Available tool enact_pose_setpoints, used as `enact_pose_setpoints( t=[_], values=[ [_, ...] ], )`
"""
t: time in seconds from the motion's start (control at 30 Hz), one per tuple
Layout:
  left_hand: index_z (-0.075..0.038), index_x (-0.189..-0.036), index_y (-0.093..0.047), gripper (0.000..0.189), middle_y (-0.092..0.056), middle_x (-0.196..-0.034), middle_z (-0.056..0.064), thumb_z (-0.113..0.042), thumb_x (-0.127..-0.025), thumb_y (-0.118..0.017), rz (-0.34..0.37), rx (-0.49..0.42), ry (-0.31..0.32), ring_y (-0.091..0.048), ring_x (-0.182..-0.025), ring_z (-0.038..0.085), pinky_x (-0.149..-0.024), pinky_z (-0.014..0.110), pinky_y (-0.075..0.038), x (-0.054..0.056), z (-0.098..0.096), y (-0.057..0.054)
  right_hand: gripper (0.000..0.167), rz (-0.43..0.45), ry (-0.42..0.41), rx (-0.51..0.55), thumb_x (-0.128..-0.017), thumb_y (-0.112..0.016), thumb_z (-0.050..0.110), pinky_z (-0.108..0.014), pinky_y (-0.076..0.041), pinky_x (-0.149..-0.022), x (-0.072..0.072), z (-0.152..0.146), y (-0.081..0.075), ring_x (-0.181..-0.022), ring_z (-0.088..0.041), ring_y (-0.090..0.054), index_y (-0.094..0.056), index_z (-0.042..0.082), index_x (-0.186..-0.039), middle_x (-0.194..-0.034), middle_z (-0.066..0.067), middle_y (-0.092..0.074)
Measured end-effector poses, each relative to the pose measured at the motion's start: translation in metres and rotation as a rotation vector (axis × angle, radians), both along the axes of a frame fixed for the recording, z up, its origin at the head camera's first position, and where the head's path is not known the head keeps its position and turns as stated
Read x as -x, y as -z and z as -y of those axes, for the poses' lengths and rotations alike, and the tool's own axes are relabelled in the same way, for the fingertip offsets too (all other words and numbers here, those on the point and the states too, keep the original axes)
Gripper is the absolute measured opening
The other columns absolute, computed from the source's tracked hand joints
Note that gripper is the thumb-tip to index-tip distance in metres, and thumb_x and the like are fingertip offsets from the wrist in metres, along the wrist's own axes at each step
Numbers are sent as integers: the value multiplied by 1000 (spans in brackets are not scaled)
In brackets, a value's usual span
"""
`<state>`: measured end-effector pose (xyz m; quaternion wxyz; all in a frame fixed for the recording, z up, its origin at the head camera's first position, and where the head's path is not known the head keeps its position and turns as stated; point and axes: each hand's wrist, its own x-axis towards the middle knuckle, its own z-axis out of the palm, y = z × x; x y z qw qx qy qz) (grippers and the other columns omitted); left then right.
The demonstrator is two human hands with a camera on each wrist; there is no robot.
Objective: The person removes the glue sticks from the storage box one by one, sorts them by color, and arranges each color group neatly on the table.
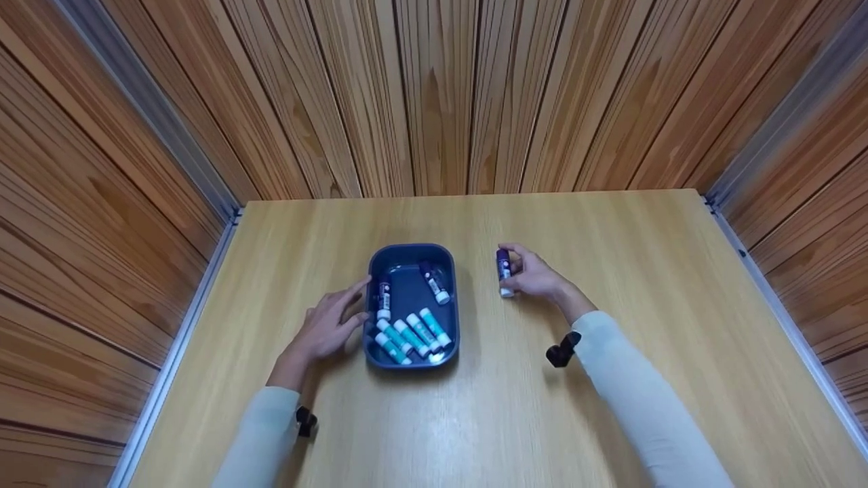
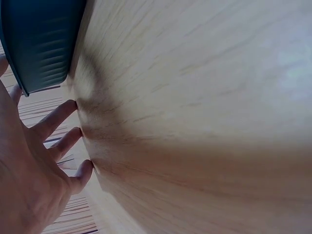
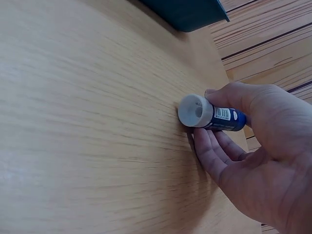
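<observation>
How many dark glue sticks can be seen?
3: first stick in the right hand, second stick at the left inside the tray, third stick at the right inside it.

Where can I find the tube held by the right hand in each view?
Head: the tube, just right of centre, in the right hand.
Left wrist: not in it.
Right wrist: right of centre, near mid-height.
Shared landmark: the tray (near centre; top left; top edge, respectively).

One tube (image 3: pixel 226 117) is blue and white, the tray (image 1: pixel 405 290) navy.
</observation>
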<state>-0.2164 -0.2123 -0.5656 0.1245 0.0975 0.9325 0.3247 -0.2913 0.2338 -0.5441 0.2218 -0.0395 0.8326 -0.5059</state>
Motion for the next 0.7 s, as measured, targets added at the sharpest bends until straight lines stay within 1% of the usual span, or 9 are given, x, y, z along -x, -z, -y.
enact_pose_setpoints(
  t=[0.17,0.27,0.37,0.53,0.6,0.7],
  values=[
    [-55,-177,-22,71,-43,-183,3,-51,-114,-54,-7,4,2,-36,-168,41,-127,73,-30,0,0,-1,87,13,-2,-34,-107,-69,4,-37,-54,-104,0,2,-1,-139,-39,-54,-26,19,-181,-160,-31,-45],
    [-55,-177,-21,71,-43,-183,3,-51,-114,-54,-13,11,0,-37,-167,40,-127,72,-31,0,0,0,86,13,3,-41,-107,-70,5,-38,-54,-107,0,3,0,-141,-40,-53,-27,18,-180,-160,-31,-46],
    [-55,-177,-21,72,-44,-183,3,-50,-114,-54,-16,9,1,-37,-167,40,-126,71,-31,0,0,1,86,10,12,-42,-107,-70,5,-35,-54,-103,1,3,1,-138,-38,-54,-28,18,-180,-156,-29,-48],
    [-51,-178,-23,72,-46,-181,8,-49,-114,-54,-28,11,7,-37,-167,43,-125,74,-31,-1,0,1,86,-11,-3,-19,-106,-70,3,-28,-55,-93,1,2,2,-128,-34,-60,-26,11,-180,-147,-30,-53],
    [-50,-178,-23,72,-47,-181,9,-48,-114,-54,-32,12,9,-37,-167,43,-124,75,-31,-1,0,1,86,-18,-6,-12,-106,-70,2,-27,-55,-91,0,2,2,-126,-34,-61,-26,10,-179,-145,-30,-55],
    [-51,-178,-24,72,-47,-181,8,-47,-113,-55,-28,9,3,-37,-167,42,-125,75,-30,-1,0,1,86,-20,-2,-20,-107,-71,5,-27,-55,-91,-1,1,0,-126,-32,-60,-26,12,-180,-146,-28,-53]
  ],
)
